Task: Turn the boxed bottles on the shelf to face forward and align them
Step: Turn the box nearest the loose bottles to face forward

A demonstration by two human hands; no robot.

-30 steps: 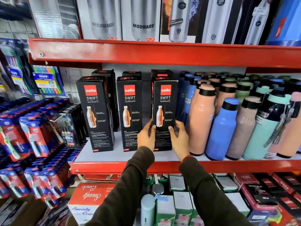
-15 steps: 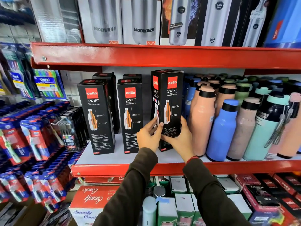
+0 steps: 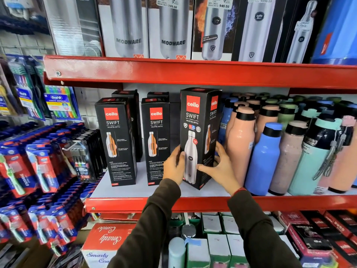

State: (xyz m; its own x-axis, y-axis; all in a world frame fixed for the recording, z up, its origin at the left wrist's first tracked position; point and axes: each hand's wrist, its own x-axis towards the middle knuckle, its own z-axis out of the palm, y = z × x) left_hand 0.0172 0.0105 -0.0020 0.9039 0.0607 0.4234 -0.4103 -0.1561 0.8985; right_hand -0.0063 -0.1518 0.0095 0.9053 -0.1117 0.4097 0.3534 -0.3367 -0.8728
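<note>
Black glossy cardboard Cello Swift bottle box (image 3: 199, 132), rightmost of shelf row, clamped low between my left hand (image 3: 174, 167) and right hand (image 3: 220, 169). Tall, stiff, likely top-heavy; grip lower edges, corners crushable.

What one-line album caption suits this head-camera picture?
Both hands, left hand and right hand, hold a black bottle box at an angle on the red shelf.

Rear boxes (image 3: 126, 93) mostly hidden behind front ones, small print on box (image 3: 199, 138) unreadable, upper cartons (image 3: 170, 26) cropped at top edge
</note>
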